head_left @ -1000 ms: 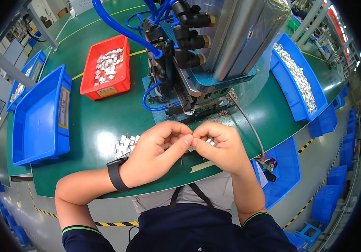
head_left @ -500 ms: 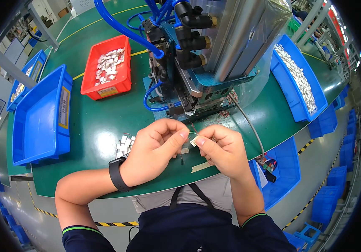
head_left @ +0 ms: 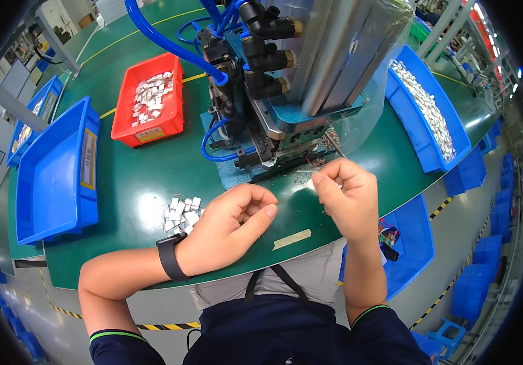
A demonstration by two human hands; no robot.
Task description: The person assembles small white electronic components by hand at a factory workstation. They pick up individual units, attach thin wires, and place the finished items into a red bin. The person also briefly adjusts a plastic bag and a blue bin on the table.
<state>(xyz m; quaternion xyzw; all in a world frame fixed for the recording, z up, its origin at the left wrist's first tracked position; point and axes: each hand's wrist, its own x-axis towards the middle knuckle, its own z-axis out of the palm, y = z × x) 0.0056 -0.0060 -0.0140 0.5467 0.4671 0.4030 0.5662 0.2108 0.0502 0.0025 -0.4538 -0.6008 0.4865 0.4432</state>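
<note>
Now right hand (head_left: 347, 194) pinches a small part (head_left: 311, 182) — left hand (head_left: 234, 225) loosely curled, apart.

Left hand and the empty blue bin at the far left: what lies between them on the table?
In the head view, a small pile of silvery metal parts lies on the green table between the left hand and the empty blue bin; otherwise bare.

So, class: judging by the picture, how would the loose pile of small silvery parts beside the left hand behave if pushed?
The silvery parts look small, flat and thin, so probably light. Lying loose on the smooth green table, they would likely slide and scatter rather than roll. Probably fiddly to pinch singly.
</note>
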